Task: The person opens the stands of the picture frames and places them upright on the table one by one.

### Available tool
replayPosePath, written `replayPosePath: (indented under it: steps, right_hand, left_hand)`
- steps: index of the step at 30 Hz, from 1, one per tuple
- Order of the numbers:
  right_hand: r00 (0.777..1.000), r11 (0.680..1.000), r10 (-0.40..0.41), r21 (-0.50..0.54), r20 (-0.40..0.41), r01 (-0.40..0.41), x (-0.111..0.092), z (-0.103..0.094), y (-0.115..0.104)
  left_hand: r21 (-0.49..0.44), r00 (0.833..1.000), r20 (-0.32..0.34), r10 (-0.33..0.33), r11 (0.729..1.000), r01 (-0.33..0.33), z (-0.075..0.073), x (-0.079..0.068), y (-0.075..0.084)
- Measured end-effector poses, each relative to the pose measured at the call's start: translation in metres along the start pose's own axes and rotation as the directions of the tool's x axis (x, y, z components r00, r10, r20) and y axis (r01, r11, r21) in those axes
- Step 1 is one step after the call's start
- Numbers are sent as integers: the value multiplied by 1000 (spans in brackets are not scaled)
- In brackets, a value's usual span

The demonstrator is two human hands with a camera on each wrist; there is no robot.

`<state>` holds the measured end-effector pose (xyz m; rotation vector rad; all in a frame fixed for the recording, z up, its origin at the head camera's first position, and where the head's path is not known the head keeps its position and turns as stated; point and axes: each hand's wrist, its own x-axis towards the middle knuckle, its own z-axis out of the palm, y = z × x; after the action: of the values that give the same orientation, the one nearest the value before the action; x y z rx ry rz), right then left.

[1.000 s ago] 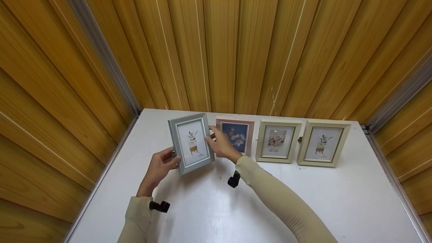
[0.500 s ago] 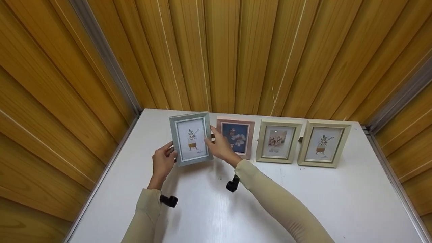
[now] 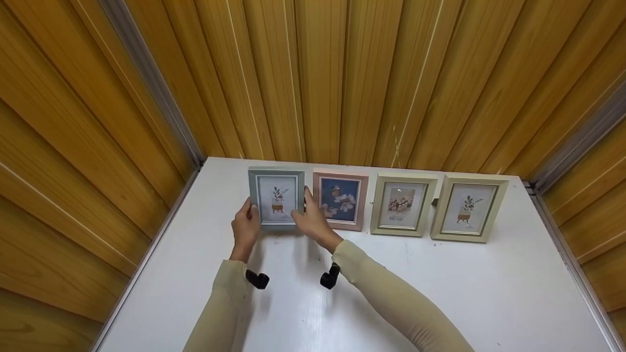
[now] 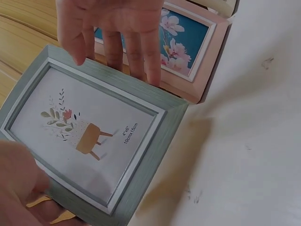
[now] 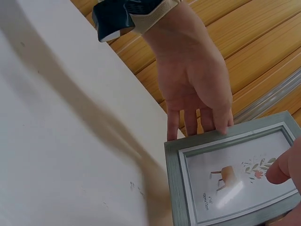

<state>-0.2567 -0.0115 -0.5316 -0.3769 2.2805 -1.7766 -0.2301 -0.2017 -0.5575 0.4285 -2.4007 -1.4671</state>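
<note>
A grey-green picture frame [image 3: 277, 199] with a potted-plant print stands upright at the left end of a row of frames. My left hand [image 3: 246, 226] holds its left edge, thumb at the front and fingers reaching behind. On the opposite edge, my right hand [image 3: 313, 222] grips with the thumb over the front border. The left wrist view shows the print [image 4: 89, 136] close up, with fingers from both sides at the border. In the right wrist view the frame's lower border [image 5: 176, 183] is near the white tabletop. The frame's back is hidden.
To the right stand a pink frame [image 3: 341, 200] with a blossom picture, a cream frame [image 3: 403, 204] with a flower photo and another cream frame [image 3: 467, 208] with a plant print. Behind the white table [image 3: 303, 313] rises a wooden panel wall [image 3: 318, 83].
The grey-green frame, earlier tilted and nearer, has straightened and come down level with the row. My left hand has moved right and up with it; my right hand has slid slightly lower.
</note>
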Motion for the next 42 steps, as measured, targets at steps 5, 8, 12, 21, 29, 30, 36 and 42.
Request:
replayPosePath:
  steps: [5, 8, 12, 21, 29, 30, 36, 42]
  right_hand:
    - [1000, 1000, 25, -16, -10, -25, 0, 3, 0]
    - [999, 998, 47, -29, -17, -48, 0, 4, 0]
    - [999, 998, 46, -33, -25, -47, 1, 6, 0]
    - [998, 999, 20, -37, -57, -22, 5, 11, 2]
    - [995, 999, 22, -44, -98, -27, 10, 16, 10]
    - [995, 998, 27, -46, -97, -32, 10, 16, 11]
    - [994, 997, 40, -63, -102, -47, 13, 18, 13]
    - [992, 996, 22, -81, -120, -32, 14, 21, 15]
  left_hand:
    - [-53, 998, 38, -47, 997, 49, 5, 0, -4]
    - [-55, 997, 43, -66, 996, 68, 6, 1, -4]
    - [-44, 996, 35, -78, 996, 79, 6, 4, -5]
    - [-79, 992, 60, -113, 990, 117, 10, 15, -11]
    - [-82, 992, 72, -103, 991, 109, 14, 20, -16]
    - [-80, 992, 75, -106, 990, 112, 15, 21, -16]
    - [-74, 986, 113, -119, 989, 128, 18, 26, -22]
    - [-70, 986, 111, -121, 989, 129, 20, 28, -25]
